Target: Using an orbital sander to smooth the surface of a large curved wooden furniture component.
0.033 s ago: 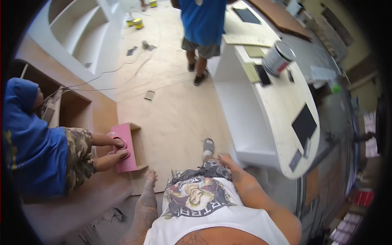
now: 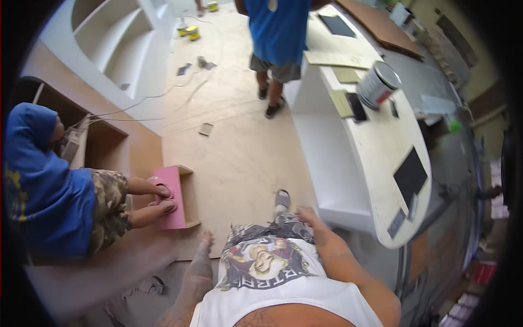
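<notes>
My left hand (image 2: 205, 240) hangs low beside my left thigh, near the open end of a pink-faced wooden box (image 2: 173, 197). It looks loosely open, with nothing seen in it. At my right hip my right hand (image 2: 306, 213) is held close to my patterned shorts (image 2: 256, 233), its fingers loosely apart and no object visible. The white curved counter (image 2: 400, 231) is the nearest thing on that side, apart from the hand. One grey sandal (image 2: 281, 199) of mine shows on the plywood floor (image 2: 239, 158). Both hands are small and slightly blurred.
A person in a blue hood (image 2: 49, 180) stands on the pink box at left, by an open cabinet (image 2: 106, 150). Another in a blue shirt (image 2: 278, 32) stands ahead. The counter carries a paint can (image 2: 377, 84) and dark sheets (image 2: 410, 170). A cable (image 2: 131, 119) crosses the left side.
The whole view has shifted slightly, so the floor, counter and people sit a little farther right. My hands stay low beside my body, the right one slightly farther right in the picture.
</notes>
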The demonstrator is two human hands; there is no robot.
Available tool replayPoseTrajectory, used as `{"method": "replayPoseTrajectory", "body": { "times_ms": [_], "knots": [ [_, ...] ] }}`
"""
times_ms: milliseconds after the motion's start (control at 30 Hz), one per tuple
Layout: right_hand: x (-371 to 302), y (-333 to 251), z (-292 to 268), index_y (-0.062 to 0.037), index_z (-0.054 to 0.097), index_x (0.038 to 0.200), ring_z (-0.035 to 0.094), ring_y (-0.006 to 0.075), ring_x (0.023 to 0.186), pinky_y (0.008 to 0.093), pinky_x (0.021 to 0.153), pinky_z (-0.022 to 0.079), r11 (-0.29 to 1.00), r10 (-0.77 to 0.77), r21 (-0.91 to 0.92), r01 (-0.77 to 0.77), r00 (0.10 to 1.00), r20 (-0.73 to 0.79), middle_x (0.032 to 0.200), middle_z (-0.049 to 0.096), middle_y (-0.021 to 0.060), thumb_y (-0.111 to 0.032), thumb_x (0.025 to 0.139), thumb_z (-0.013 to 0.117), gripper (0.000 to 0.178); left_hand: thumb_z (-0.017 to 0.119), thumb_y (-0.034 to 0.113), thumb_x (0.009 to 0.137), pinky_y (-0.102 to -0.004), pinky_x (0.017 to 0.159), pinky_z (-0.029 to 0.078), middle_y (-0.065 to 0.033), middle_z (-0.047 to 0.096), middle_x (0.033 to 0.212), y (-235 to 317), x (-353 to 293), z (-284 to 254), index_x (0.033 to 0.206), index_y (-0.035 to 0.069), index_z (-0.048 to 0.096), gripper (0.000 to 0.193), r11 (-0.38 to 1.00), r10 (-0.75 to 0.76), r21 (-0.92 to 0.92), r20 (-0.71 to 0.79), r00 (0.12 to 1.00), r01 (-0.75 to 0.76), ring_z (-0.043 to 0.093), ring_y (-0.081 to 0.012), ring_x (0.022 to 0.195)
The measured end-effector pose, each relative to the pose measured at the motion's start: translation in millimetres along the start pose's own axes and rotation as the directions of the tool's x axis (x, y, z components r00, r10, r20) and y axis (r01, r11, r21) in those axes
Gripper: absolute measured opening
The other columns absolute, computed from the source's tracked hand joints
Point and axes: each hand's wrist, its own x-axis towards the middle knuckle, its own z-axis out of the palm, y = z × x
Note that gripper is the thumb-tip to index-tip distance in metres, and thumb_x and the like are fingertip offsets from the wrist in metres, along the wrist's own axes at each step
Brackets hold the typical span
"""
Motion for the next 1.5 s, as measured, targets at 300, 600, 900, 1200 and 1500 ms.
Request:
{"method": "replayPoseTrajectory", "body": {
  "times_ms": [300,600,900,1200,1500],
  "knots": [
    [45,2,-129,-0.0032,0.061,0.11,0.064,0.0201,0.069,0.0351,0.059,0.056,0.898,0.36,0.288,-0.333,0.932,-0.044,0.088,0.065,0.0095,-0.023,0.091,0.051,0.03,0.041,0.045,0.094,-0.0436,0.082,0.044,-0.0149,0.064,0.104,71,-56,84,0.106,0.008,0.065,0.046,0.746,0.26,0.623,0.052,0.964,-0.235,0.058,-0.0298,0.093],
    [185,25,-98,-0.0023,0.072,0.076,0.068,0.0351,0.069,0.0478,0.064,0.056,0.577,-0.033,-0.804,0.141,0.988,0.15,0.077,0.069,0.0203,-0.013,0.076,0.055,0.021,0.052,0.033,0.095,-0.0423,0.079,0.051,-0.0148,0.063,0.12,231,38,70,0.117,0.004,0.054,0.036,0.215,0.333,0.873,0.356,0.873,-0.438,0.063,-0.029,0.098],
    [164,-257,-25,-0.0094,0.066,0.117,0.066,0.0354,0.103,0.0418,0.094,0.051,0.985,-0.051,0.129,0.111,0.914,-0.401,0.111,0.069,0.019,-0.024,0.086,0.057,0.036,0.043,0.035,0.099,-0.0495,0.098,0.046,-0.0123,0.046,0.148,439,128,162,0.152,0.015,0.029,0.058,0.752,-0.221,0.649,0.407,0.887,-0.111,0.053,-0.0363,0.126],
    [34,17,79,-0.005,0.073,0.093,0.071,0.028,0.079,0.0392,0.068,0.057,0.855,0.325,-0.002,-0.519,0.538,-0.778,0.088,0.073,0.0205,-0.024,0.081,0.06,0.026,0.046,0.037,0.098,-0.0472,0.101,0.039,-0.0142,0.052,0.143,585,125,355,0.143,0.01,0.038,0.054,0.61,0.101,0.555,0.653,0.751,-0.565,0.051,-0.0336,0.125],
    [-124,51,145,-0.0029,0.073,0.105,0.068,0.0315,0.098,0.0434,0.088,0.054,0.753,0.652,0.432,-0.497,0.65,-0.389,0.111,0.069,0.0201,-0.022,0.08,0.059,0.034,0.047,0.04,0.099,-0.0419,0.094,0.048,-0.0138,0.057,0.137,351,-15,376,0.144,0.01,0.042,0.054,0.354,-0.132,0.643,0.753,0.645,-0.679,0.055,-0.03,0.123]
  ]
}}
